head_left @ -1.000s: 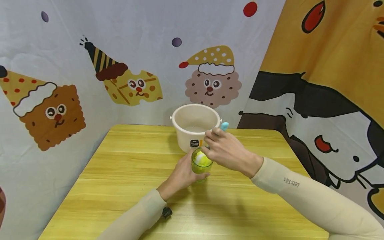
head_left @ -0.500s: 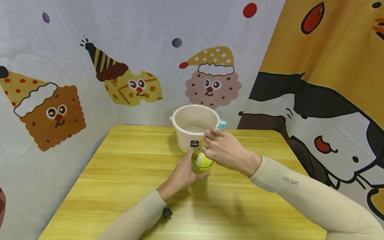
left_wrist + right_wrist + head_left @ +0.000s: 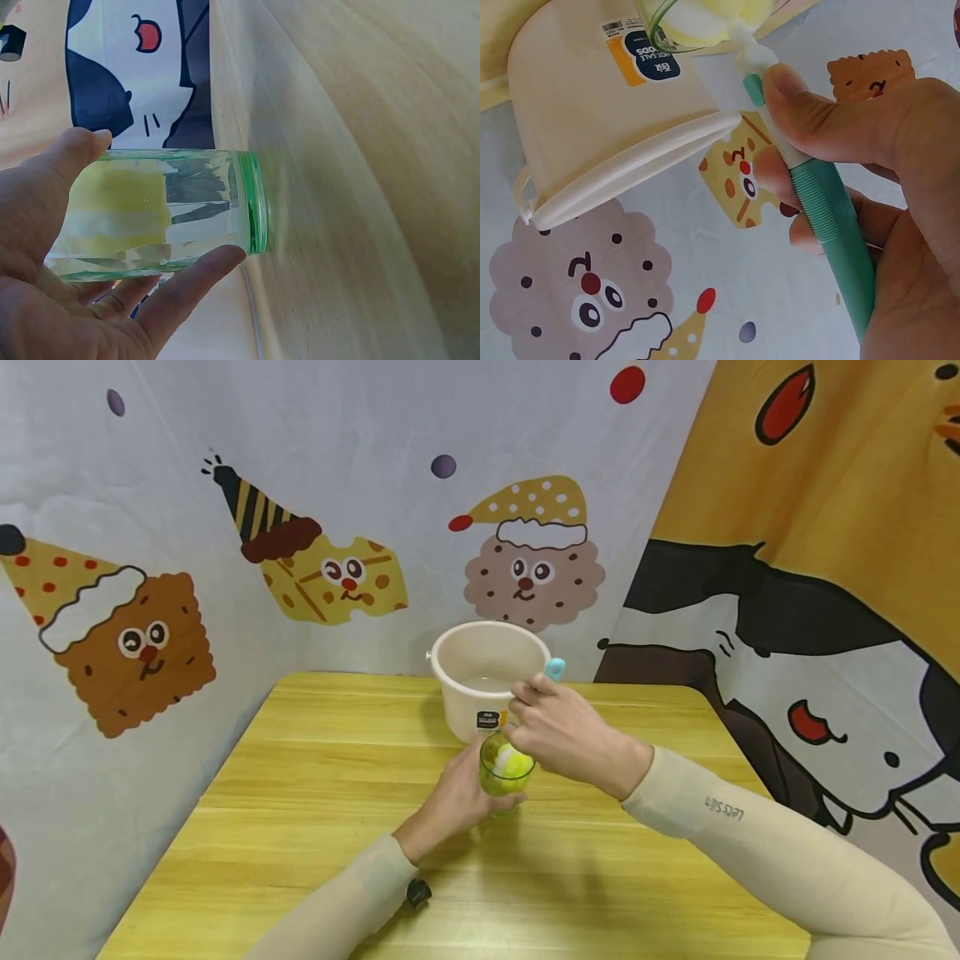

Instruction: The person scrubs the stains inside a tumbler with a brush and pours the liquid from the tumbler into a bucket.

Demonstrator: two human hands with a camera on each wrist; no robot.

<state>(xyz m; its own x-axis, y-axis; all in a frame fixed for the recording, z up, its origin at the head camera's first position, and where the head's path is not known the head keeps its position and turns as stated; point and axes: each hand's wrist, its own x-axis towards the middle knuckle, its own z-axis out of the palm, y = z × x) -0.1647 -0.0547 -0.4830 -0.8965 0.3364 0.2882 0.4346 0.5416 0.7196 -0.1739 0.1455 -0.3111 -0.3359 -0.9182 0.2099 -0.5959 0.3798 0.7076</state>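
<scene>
A green-tinted glass stands upright on the yellow wooden table. My left hand grips it round the side; in the left wrist view thumb and fingers wrap the glass. My right hand holds a teal-handled brush whose yellow sponge head sits inside the glass. The sponge shows yellow and white through the rim. The handle's blue tip sticks up behind my right hand.
A cream plastic bucket with a label stands just behind the glass, near the table's far edge. Cartoon-printed cloth walls close in the table on the back and right sides.
The brush handle's tip has shifted slightly left and the right hand has turned a little over the glass. The left hand and the glass stay in place.
</scene>
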